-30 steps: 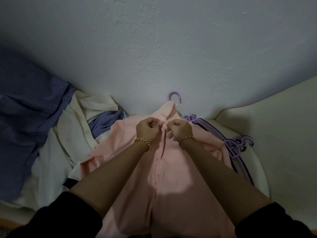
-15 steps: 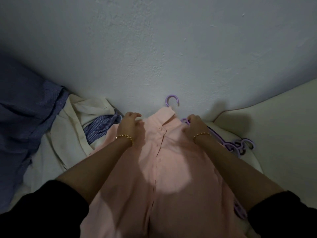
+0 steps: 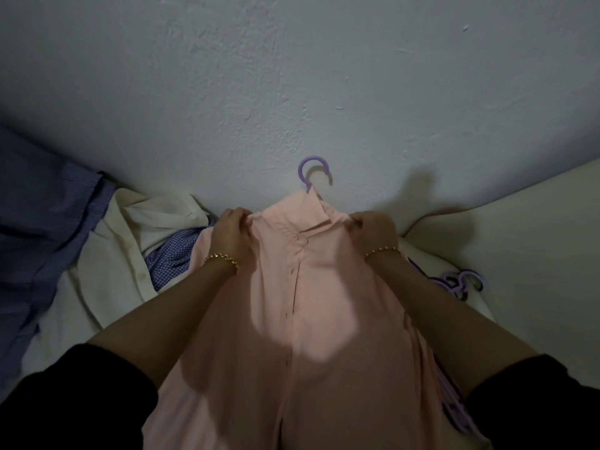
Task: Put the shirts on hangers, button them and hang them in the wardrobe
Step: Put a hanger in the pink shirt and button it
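My left hand (image 3: 232,235) and right hand (image 3: 373,232) have moved out to the shoulders of the pink shirt (image 3: 292,319), each pinching fabric; cream surface (image 3: 535,248) beneath, grey wall (image 3: 292,76) behind.

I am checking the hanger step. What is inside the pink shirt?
A purple hanger hook sticks out above the collar of the pink shirt. The rest of the hanger is covered by cloth.

Pink shirt (image 3: 324,319) on a purple hanger (image 3: 313,170)
Its front is closed and only the hook shows above the collar. A cream shirt (image 3: 123,254), checked shirt (image 3: 175,254) and blue shirt (image 3: 48,228) lie left, spare hangers (image 3: 454,280) right.
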